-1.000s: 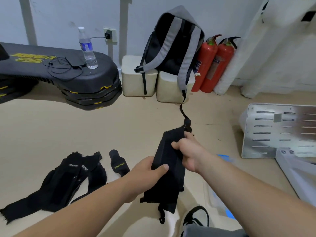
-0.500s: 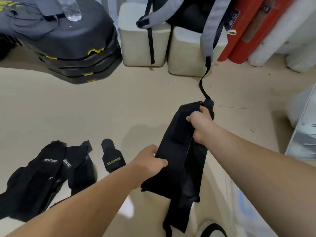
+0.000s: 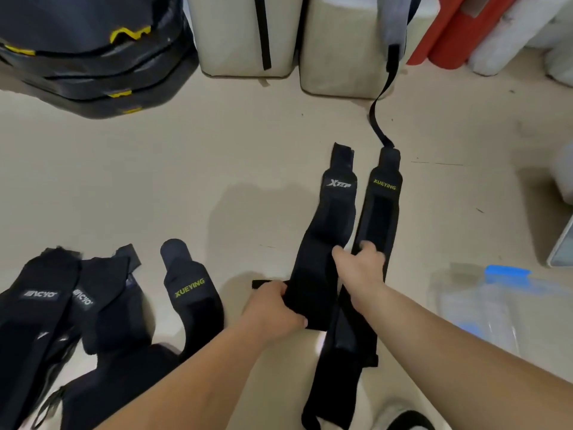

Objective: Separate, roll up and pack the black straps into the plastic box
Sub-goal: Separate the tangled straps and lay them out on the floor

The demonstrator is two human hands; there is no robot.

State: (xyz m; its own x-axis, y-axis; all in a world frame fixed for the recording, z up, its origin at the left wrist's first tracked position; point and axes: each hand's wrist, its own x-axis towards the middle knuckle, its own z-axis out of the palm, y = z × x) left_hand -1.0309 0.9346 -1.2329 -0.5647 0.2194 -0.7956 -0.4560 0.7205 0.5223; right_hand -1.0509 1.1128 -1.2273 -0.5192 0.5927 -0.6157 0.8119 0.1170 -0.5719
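Closest to you, the tails of both straps run off under your forearms and out of the bottom edge, so there's no telling how much length is left to roll, and the dark shape by your right elbow is too cropped to name. Your left hand [image 3: 273,308] is clamped round the lower part of the XTEP strap [image 3: 336,212], thumb on top, a short tab poking out past your fingers. Your right hand [image 3: 361,270] sits on the long XUEYING strap [image 3: 383,218], fingers bent at its inner edge, but they're blurred and I cannot tell whether you're pinching it or only pressing it down. The two straps lie side by side on the floor [image 3: 155,181], nearly touching where your hands are, so watch it: their fastening patches could catch each other again as you roll, and you'd drag both along. The plastic box [image 3: 483,305] waits off to your right, clear with blue clips; whether anything is inside is hard to make out. Left of you, a heap of straps [image 3: 46,321] lies overlapped, with a second XUEYING strap [image 3: 192,293] beside it. Further out, the backpack webbing [image 3: 376,119] trails down and meets the long strap's far tip, so a snag there could tug your roll loose
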